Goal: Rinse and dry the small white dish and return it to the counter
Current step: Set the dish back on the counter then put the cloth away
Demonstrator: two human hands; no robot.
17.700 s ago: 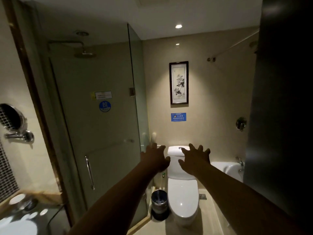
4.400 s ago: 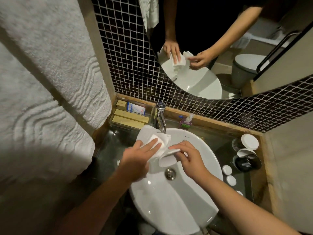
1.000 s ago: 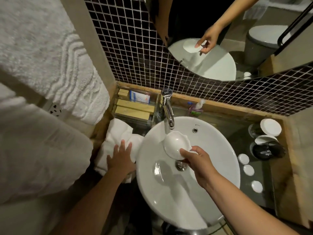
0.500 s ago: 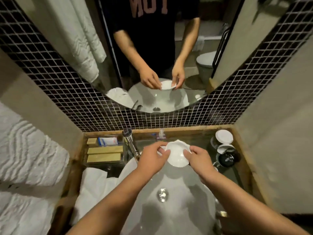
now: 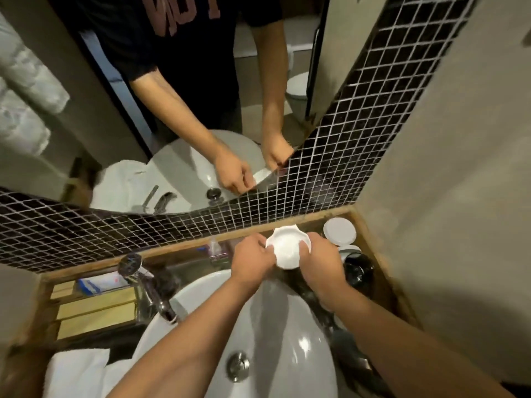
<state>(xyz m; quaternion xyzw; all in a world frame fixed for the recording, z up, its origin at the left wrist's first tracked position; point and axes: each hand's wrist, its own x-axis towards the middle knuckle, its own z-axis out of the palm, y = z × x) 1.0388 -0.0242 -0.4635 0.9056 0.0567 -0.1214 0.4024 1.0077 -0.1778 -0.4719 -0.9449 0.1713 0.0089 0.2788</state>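
Note:
The small white dish (image 5: pixel 286 246), scalloped at its rim, is held between both my hands over the back right of the counter, just past the basin's far rim. My left hand (image 5: pixel 251 258) grips its left edge and my right hand (image 5: pixel 320 259) grips its right edge. The dish faces up and its bowl looks bare. The dark wet counter (image 5: pixel 189 267) runs behind the round white basin (image 5: pixel 273 326). I cannot tell whether the dish touches the counter.
A chrome tap (image 5: pixel 146 285) stands left of the basin. A folded white towel (image 5: pixel 77 372) lies at the front left. White lids (image 5: pixel 339 231) and a black cup (image 5: pixel 357 271) crowd the right corner. Boxed toiletries (image 5: pixel 94 305) sit at the left. Tiled wall and mirror rise behind.
Both hands have carried the dish from above the basin's back edge to the right and further back, toward the counter's corner by the lids. The towel stays at the left.

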